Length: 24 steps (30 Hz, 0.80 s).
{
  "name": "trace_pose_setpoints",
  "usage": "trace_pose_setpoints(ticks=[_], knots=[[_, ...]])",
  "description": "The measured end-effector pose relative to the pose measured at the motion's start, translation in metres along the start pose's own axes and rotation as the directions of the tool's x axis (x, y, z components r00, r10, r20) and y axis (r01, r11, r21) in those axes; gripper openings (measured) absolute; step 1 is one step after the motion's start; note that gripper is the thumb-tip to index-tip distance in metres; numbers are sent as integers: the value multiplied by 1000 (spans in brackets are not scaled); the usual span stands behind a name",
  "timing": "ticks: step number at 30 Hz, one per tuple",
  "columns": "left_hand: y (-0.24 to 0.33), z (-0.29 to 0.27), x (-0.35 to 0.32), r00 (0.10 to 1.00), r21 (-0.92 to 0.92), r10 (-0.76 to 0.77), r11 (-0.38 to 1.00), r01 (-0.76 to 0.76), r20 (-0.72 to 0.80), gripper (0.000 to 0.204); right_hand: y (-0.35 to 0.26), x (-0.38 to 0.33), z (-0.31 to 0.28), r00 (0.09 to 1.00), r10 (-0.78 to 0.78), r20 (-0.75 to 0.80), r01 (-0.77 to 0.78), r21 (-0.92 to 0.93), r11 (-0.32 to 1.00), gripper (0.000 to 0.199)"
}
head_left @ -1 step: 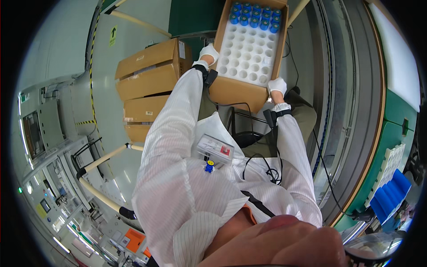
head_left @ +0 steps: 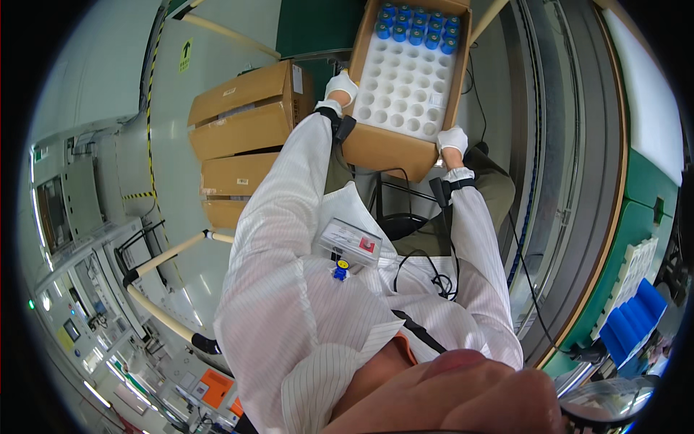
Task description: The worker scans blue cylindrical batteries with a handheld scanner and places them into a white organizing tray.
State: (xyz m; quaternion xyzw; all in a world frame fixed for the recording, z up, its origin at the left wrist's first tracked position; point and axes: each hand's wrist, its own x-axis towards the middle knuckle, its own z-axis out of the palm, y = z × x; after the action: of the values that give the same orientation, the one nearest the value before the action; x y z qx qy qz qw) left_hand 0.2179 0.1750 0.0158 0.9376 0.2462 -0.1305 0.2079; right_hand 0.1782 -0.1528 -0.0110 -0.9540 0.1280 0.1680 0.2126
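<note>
An open cardboard box (head_left: pixel 400 155) lies in front of me at the top of the view. Inside it sits a white foam tray (head_left: pixel 399 92) with rows of round holes. Blue cylindrical cells (head_left: pixel 417 35) fill the far rows, and the nearer holes hold nothing. My left hand (head_left: pixel 341 87), in a white glove, grips the box's left side. At the near right corner my right hand (head_left: pixel 452 138), also gloved, is closed on the box. The fingertips of both hands are partly hidden against the cardboard.
Taped cardboard boxes (head_left: pixel 242 108) are stacked to the left. A bench with a green side (head_left: pixel 643 173) and a metal rail run along the right, with a blue ridged holder (head_left: pixel 635 318) there. A thin black cable (head_left: pixel 531 289) hangs near my right arm.
The box and both hands have shifted very slightly to the right in the view. The grip looks the same.
</note>
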Motion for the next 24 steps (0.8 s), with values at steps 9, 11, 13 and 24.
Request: trace_pose_setpoints(ticks=[9,11,13,24], knots=[[32,77,-200,870,-671,-485,615,414,92,111,11,1,9,995,-100,25,100,-15,995,28],[32,95,-199,709,-783,-388,-59,619,590,105,13,0,10,994,-111,-17,111,-2,994,27],[34,107,-167,631,-728,-391,-175,663,670,96,12,-3,12,986,-167,-5,167,0,986,27],[-120,177,-56,657,-775,-480,-79,627,581,44,-49,-101,63,997,62,50,-71,204,976,23]])
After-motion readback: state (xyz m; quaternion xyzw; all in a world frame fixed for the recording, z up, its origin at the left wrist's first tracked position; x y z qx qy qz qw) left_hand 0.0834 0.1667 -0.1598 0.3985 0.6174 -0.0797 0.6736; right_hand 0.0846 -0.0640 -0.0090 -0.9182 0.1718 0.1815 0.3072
